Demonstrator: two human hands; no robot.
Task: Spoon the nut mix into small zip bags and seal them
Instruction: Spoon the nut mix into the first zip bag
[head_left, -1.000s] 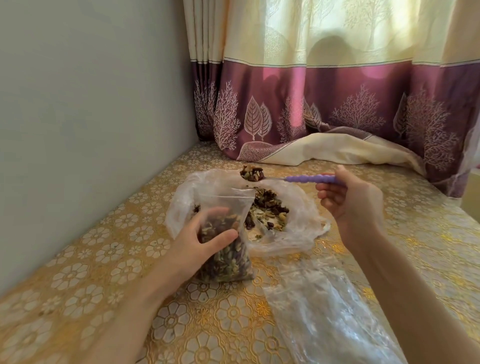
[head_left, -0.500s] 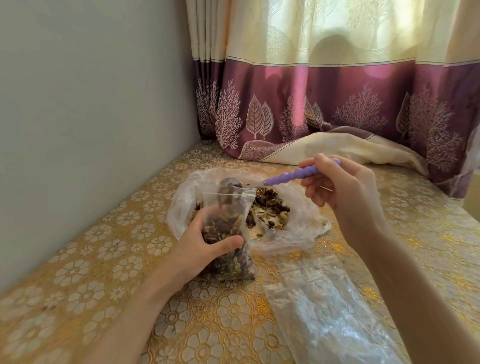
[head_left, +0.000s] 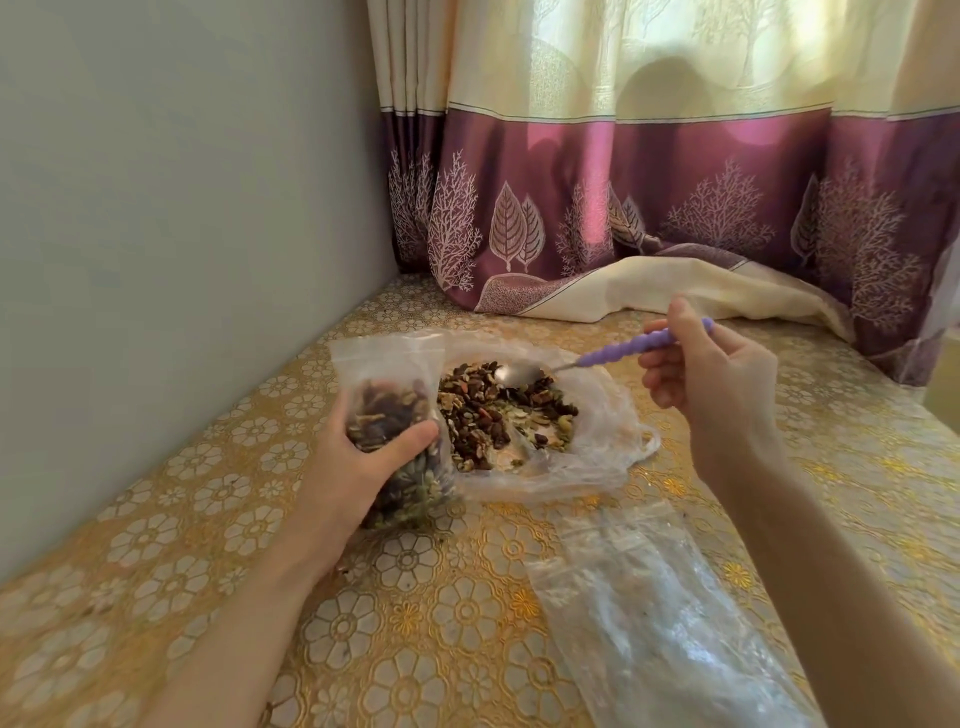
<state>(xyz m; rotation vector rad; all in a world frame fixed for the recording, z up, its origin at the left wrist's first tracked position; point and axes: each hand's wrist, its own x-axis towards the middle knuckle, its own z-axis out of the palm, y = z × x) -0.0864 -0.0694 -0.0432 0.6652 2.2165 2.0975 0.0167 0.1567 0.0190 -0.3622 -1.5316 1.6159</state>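
A person's left hand (head_left: 363, 462) grips a small clear plastic zip bag (head_left: 392, 415), fingers and thumb curled round its middle, holding it upright on a desk covered in a gold, flower-patterned cloth (head_left: 415, 649). The small bag is well filled with a dark mix of nuts, seeds and dried fruit, and its top strip stands above the hand; whether that strip is open or pressed shut cannot be told.

At the bag's 3 o'clock, touching it, lies a larger crumpled clear plastic bag (head_left: 608, 441) spread open on the desk, with a loose heap of brown, green and pale nut mix (head_left: 498, 415) in its middle.

The right hand (head_left: 711, 379) pinches the purple ribbed handle of a metal spoon (head_left: 631, 349), fingers curled round it. The handle runs from the hand toward 8 o'clock, and the shiny bowl of the spoon rests on the far edge of the heap, showing bare metal.

At 5 o'clock from the heap, near the right forearm, a flat sheet of clear, wrinkled plastic (head_left: 654, 613) lies on the cloth.

A plain grey wall (head_left: 182, 234) borders the desk at 9 o'clock. At 12 o'clock hangs a cream and plum curtain with leaf and tree prints (head_left: 675, 171), its hem folded onto the desk's far end.
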